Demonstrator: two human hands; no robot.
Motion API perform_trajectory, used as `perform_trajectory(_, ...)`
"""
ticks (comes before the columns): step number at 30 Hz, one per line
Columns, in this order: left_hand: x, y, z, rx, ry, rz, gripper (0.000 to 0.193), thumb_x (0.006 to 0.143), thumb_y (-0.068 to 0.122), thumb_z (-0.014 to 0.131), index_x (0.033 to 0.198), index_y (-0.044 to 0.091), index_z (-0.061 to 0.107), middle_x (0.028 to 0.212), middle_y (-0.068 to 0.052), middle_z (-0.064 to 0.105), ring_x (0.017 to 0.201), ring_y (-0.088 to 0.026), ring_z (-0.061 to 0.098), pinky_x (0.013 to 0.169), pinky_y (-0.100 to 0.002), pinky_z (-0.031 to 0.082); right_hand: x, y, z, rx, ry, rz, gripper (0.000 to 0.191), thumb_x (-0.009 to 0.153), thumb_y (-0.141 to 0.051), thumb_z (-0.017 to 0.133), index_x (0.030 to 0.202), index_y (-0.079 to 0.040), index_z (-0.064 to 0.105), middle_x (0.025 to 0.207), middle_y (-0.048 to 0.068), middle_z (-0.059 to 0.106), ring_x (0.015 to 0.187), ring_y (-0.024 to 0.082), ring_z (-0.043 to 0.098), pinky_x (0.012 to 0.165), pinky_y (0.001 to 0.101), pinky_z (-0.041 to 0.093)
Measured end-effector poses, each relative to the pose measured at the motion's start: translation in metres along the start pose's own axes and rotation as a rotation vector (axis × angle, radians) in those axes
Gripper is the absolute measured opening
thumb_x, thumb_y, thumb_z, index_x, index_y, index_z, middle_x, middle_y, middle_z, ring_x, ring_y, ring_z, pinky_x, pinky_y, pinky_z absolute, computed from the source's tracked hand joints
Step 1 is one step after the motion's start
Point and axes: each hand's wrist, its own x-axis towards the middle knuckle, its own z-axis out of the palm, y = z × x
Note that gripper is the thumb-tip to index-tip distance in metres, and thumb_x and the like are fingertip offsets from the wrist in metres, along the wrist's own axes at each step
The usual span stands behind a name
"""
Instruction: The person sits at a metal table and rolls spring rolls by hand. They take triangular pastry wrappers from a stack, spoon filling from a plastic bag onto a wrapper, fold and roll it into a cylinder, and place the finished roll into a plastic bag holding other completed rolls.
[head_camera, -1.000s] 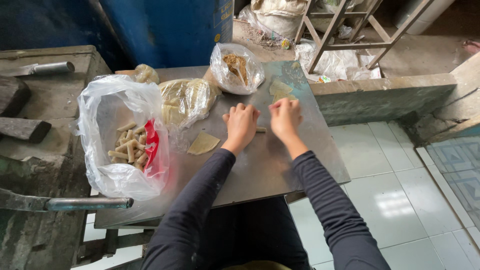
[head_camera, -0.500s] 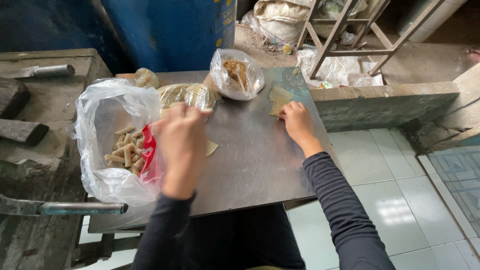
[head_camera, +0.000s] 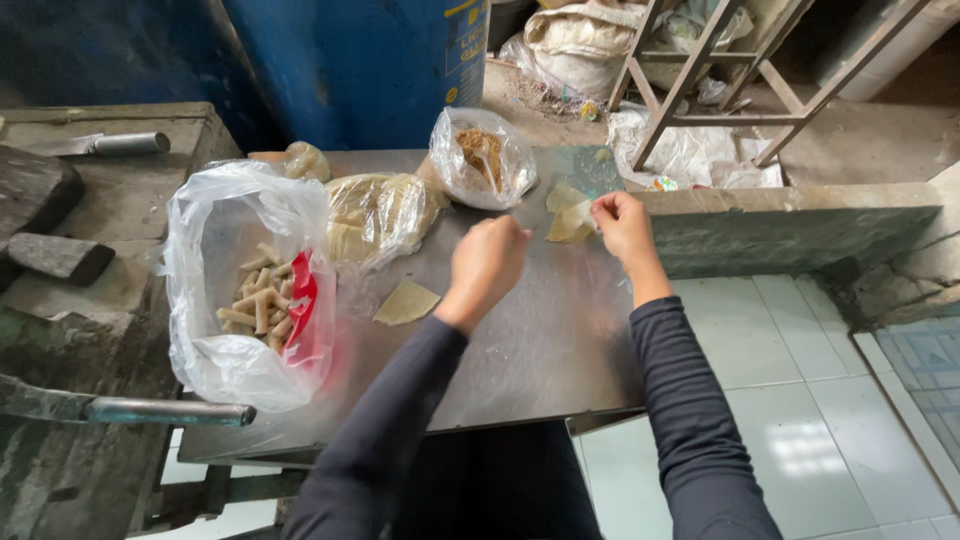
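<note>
**Mia:** What was the right hand (head_camera: 622, 222) doing?

**Ben:** Its fingers were pinching a thin yellow wrapper (head_camera: 568, 226). It held the wrapper by one edge, at the far right side of the metal table (head_camera: 540, 350).

**Mia:** And the left hand (head_camera: 487, 262)?

**Ben:** It hung over the middle of the table with the fingers curled in. I could not tell if it held anything.

**Mia:** Was there another wrapper?

**Ben:** Yes. A flat wrapper (head_camera: 405, 302) lay on the table, to the left of the left hand and not touching it.

**Mia:** What else was on the table?

**Ben:** A small clear bag of brown filling (head_camera: 482, 156) sat at the back, just beyond the hands. Next to it lay a bag of stacked wrappers (head_camera: 378, 217). On the left stood a big open plastic bag (head_camera: 245, 290) with little rolled sticks (head_camera: 258, 305) inside.

**Mia:** And behind the table?

**Ben:** A big blue drum (head_camera: 360, 70) stood there.
</note>
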Motion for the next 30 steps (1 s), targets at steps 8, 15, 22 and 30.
perform_trajectory(8, 0.060, 0.013, 0.092, 0.147, -0.217, -0.293, 0.029, 0.081, 0.031, 0.074, 0.092, 0.005, 0.077, 0.097, -0.020, 0.075, 0.095, -0.037, 0.072, 0.081, -0.046, 0.057, -0.012, -0.005, 0.014, -0.118, 0.004, -0.154, 0.009, 0.090, -0.010, 0.075, 0.092, -0.003, 0.071, 0.077, 0.003, 0.071, 0.069, 0.009, 0.063, 0.065, 0.0272, 0.051)
perform_trajectory(15, 0.065, 0.025, 0.105, 0.217, -0.236, -0.376, 0.021, 0.083, 0.020, 0.068, 0.097, 0.008, 0.076, 0.107, -0.016, 0.075, 0.106, -0.038, 0.070, 0.090, -0.054, 0.051, -0.015, 0.001, 0.017, -0.159, 0.104, -0.072, 0.007, 0.093, -0.009, 0.071, 0.093, -0.003, 0.068, 0.077, 0.006, 0.072, 0.068, 0.011, 0.065, 0.064, 0.0296, 0.051)
perform_trajectory(22, 0.074, 0.009, 0.096, -0.146, -0.206, -0.349, 0.032, 0.079, 0.020, 0.071, 0.105, 0.001, 0.069, 0.103, -0.023, 0.072, 0.101, -0.039, 0.068, 0.089, -0.049, 0.053, -0.007, 0.008, -0.003, 0.259, 0.246, -0.072, 0.002, 0.101, -0.006, 0.066, 0.100, -0.004, 0.067, 0.088, -0.001, 0.070, 0.078, 0.007, 0.063, 0.069, 0.0240, 0.050)
perform_trajectory(30, 0.007, -0.053, 0.015, -0.422, -0.464, -0.362, 0.033, 0.075, 0.012, 0.074, 0.106, -0.001, 0.071, 0.088, -0.009, 0.074, 0.078, -0.014, 0.071, 0.069, -0.030, 0.057, -0.052, -0.020, -0.026, -0.145, 0.155, -0.263, 0.008, 0.102, -0.009, 0.068, 0.103, -0.001, 0.066, 0.085, 0.004, 0.071, 0.077, 0.011, 0.066, 0.070, 0.0269, 0.052)
